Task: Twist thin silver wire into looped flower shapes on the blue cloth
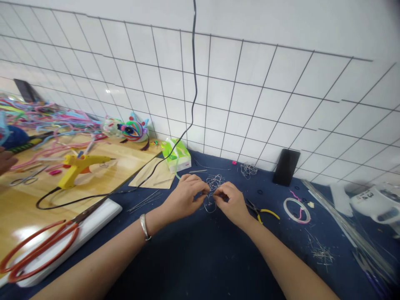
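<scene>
Both hands meet over the dark blue tabletop around a small bent piece of thin silver wire (pixel 211 210). My left hand (pixel 186 196), with a silver bangle (pixel 144 227) at its wrist, pinches the wire from the left. On the opposite side, my right hand (pixel 231 204) pinches it between thumb and fingers. Just behind the fingertips lies a tangle of wire shapes (pixel 215 181); whether it joins the held piece, I cannot tell. Yellow-handled pliers (pixel 262 211) rest beside my right wrist.
Large orange-handled scissors (pixel 40 246) lie on a white box (pixel 103 221) at left. A yellow glue gun (pixel 76 168) sits on the wooden table, near another person's hand (pixel 6 160). A black cable (pixel 194 83) hangs across the middle. Tape roll (pixel 286 204) and phone (pixel 286 166) are right.
</scene>
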### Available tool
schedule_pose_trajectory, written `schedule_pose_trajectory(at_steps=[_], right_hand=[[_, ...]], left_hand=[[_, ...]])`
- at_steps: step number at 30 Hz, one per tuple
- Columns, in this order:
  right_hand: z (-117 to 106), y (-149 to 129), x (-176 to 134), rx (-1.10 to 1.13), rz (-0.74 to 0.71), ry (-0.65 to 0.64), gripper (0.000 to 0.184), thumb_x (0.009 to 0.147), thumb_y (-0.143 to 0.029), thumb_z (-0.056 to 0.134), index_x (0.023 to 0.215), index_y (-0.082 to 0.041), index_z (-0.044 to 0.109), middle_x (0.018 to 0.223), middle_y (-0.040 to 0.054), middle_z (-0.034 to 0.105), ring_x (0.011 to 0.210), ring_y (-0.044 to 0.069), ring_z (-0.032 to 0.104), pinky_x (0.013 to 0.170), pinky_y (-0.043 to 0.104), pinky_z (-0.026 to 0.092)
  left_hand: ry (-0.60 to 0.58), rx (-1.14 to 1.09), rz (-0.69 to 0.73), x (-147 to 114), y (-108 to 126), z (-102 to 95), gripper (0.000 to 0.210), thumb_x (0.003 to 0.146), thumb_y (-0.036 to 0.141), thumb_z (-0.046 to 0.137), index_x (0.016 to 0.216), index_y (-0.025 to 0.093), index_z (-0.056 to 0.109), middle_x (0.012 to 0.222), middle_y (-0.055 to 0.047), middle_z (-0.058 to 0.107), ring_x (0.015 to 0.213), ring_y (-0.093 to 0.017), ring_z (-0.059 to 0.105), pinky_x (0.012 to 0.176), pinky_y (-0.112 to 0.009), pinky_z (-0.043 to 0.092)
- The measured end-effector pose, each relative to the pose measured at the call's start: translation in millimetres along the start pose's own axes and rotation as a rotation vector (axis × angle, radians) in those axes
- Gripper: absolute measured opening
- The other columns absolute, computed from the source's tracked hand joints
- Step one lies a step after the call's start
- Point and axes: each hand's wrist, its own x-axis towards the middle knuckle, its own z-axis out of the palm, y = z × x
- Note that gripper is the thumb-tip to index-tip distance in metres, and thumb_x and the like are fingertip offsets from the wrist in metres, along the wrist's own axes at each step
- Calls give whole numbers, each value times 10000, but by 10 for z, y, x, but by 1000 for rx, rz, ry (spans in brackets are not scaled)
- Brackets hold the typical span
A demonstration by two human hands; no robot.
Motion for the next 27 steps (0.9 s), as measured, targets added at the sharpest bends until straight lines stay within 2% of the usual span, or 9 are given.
schedule_pose_trajectory(at_steps=[4,6,8,11,15,17,22,25,27], right_hand=[[-5,0,3,27,15,-11,124,746,-76,566,739,-194,605,766,-1,542,715,128,522,648,242,424],[-6,-3,4,34,16,-12,121,747,-80,561,737,-193,603,763,-2,541,703,124,521,645,242,428],[-3,1,3,36,11,-5,119,749,-83,556,732,-193,600,757,-2,540,696,124,521,641,241,432],[12,23,-1,6,-9,26,124,760,-89,547,747,-198,603,782,8,545,726,136,528,668,255,448],[29,34,-17,-150,-87,109,107,776,-109,566,797,-199,620,896,51,534,880,184,524,802,321,459],[30,18,-35,-256,-147,135,113,791,-133,582,871,-194,632,962,78,526,944,209,500,848,356,445],[8,-50,-91,-519,-287,149,299,848,-182,564,1145,-206,593,1052,114,534,1006,246,467,895,430,385],[-12,-89,-102,-624,-339,155,320,863,-177,550,1167,-269,594,1076,104,548,1035,256,450,883,434,352],[-24,-99,-93,-645,-355,103,286,872,-177,539,1129,-282,612,1017,86,580,987,241,459,845,409,347]], left_hand=[[96,54,8,-16,19,23,144,751,119,580,862,202,621,1120,-70,592,1092,-243,482,948,-432,363],[94,43,-6,-17,15,9,141,745,124,587,858,201,623,1276,-83,512,1201,-263,420,1003,-454,338],[65,23,-18,-14,0,-6,143,739,130,595,859,203,623,1330,-81,478,1238,-268,395,1023,-470,326],[20,-12,-17,-10,-25,-10,104,744,138,601,813,208,636,1281,-70,526,1212,-264,428,1011,-482,341],[-17,-101,-44,-19,-29,22,81,776,154,584,766,197,651,1221,-75,567,1168,-247,483,1006,-463,365],[-26,-177,-88,-26,-21,44,79,781,162,583,769,192,655,1217,-80,571,1152,-234,508,1009,-436,380],[-39,-308,-177,-20,34,70,82,752,146,602,743,190,670,1178,-72,594,1137,-220,532,1018,-394,387],[-65,-392,-223,-5,82,53,78,744,143,604,706,179,662,1130,-66,614,1034,-197,580,930,-349,445],[-88,-468,-274,2,100,42,75,741,158,608,678,169,646,1112,-63,621,956,-180,601,853,-320,474]])
